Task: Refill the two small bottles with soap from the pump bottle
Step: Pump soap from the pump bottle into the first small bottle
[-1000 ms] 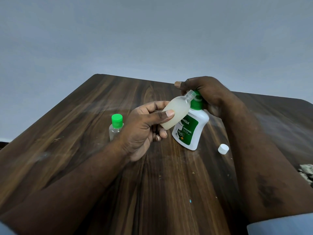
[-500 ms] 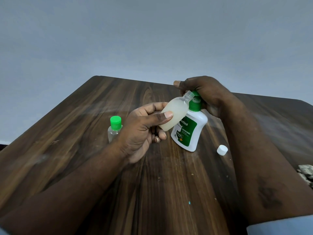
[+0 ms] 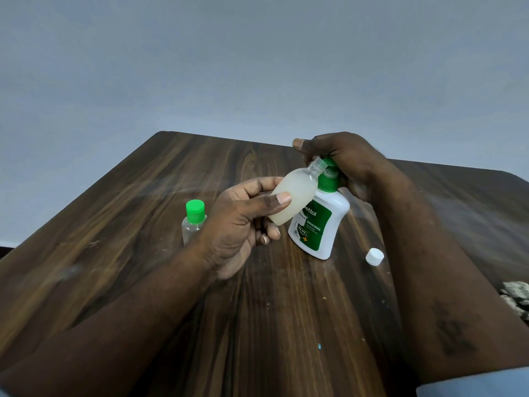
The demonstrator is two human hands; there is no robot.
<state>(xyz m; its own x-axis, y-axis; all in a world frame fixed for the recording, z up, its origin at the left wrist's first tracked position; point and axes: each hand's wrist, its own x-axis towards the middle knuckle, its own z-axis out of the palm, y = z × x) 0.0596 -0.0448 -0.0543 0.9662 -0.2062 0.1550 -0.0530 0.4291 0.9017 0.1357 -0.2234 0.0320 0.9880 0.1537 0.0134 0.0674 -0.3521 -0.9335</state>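
We hold the open small bottle (image 3: 294, 193) in our left hand (image 3: 243, 222). The thumb lies across its front and the fingers are curled round behind it, so the hand is clamped on the bottle. The bottle is tilted, with its base toward the palm and its bare neck pointing up and away from the hand to the right. It is nearly full of cloudy, pale liquid.

Our right hand (image 3: 346, 161) sits on top of the pump bottle (image 3: 320, 224), fingers wrapped over the green pump head and the thumb stretched out to the left. The small bottle's mouth is right under this hand, at the pump's spout; we cannot tell whether they touch. The white pump bottle stands on the table (image 3: 143, 253), leaning a little, just right of our left fingertips.

The capped small bottle (image 3: 193, 222), clear with a green top, stands upright just left of our left wrist, partly hidden behind it. A white cap (image 3: 374, 256) lies on the wood below our right hand, close beside the right forearm and near the pump bottle's base.
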